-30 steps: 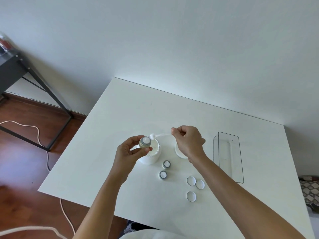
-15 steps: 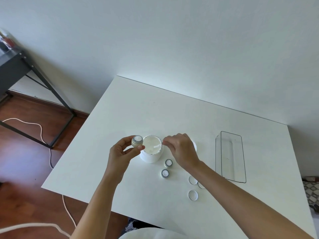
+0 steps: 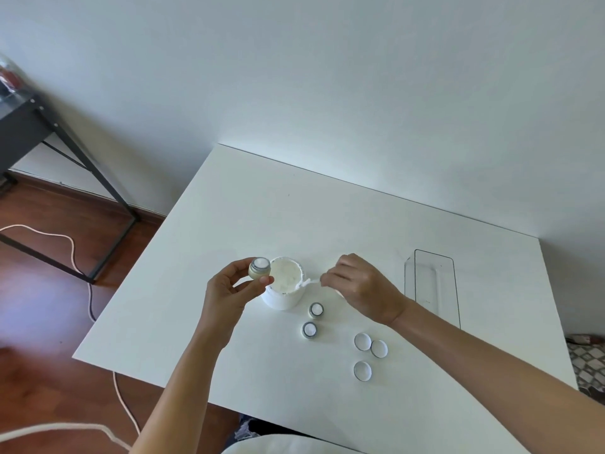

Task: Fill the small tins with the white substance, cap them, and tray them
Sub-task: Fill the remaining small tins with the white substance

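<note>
left hand (image 3: 229, 290) fingers clamp filled tin (image 3: 259, 268), 9 o'clock of open jar (image 3: 284, 286) | right hand (image 3: 360, 286) pinches spatula (image 3: 306, 283), tip now at jar rim, out of cream | two filled tins (image 3: 312, 320) on bench (image 3: 262, 208) | tray (image 3: 432, 286) empty

I am in what looks like a room in a home, not a lab or a shop. I work at a plain white table (image 3: 294, 217) pushed into the corner of bare, pale painted walls (image 3: 327, 77), with nothing hung on them. The floor (image 3: 49, 322) to my left is reddish-brown wood with a wooden skirting board along the wall. A white cable (image 3: 73, 257) trails loose across it. A dark metal-framed stand (image 3: 29, 132) sits in the left corner. At the far right edge, low down, a patterned bit of fabric or rug (image 3: 586, 365) shows beside the table.
</note>
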